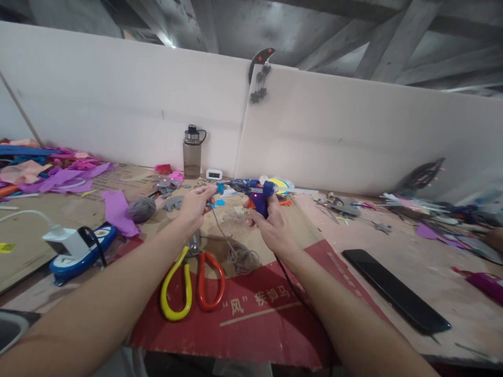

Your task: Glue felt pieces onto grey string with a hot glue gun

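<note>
- A blue plastic hot-glue gun is held above the surface, at mid-frame, by the right hand. The grip is closed fully around its handle, and the nozzle is pointed leftward.
- A small blue scrap is pinched between the fingertips of the left hand, whose grip is closed tight on it, just beside the nozzle tip.
- A thin grey cord is seen hanging from the left hand towards a loose coil of twine on the surface.
- Scissors with one yellow and one red loop handle are laid partly on a red printed cardboard sheet below the hands.
- A flat black phone is laid to the right, well apart.
</note>
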